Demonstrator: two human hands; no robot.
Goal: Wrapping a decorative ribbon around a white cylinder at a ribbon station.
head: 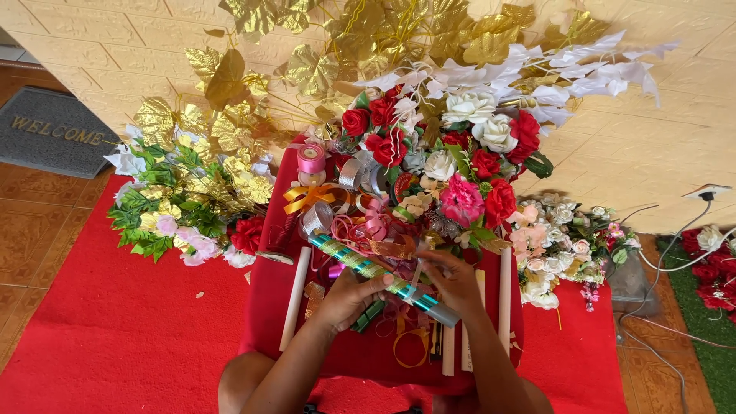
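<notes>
Ribbon roll (383, 274), green-and-gold, lies slantwise over the red table (264, 307), gripped by the left hand (349, 295) and right hand (456, 280). It looks light, stiff, slippery; best held mid-length.

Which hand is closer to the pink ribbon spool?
Left. The left hand is below the pink ribbon spool, slightly to its right. The right hand sits farther right.
</notes>
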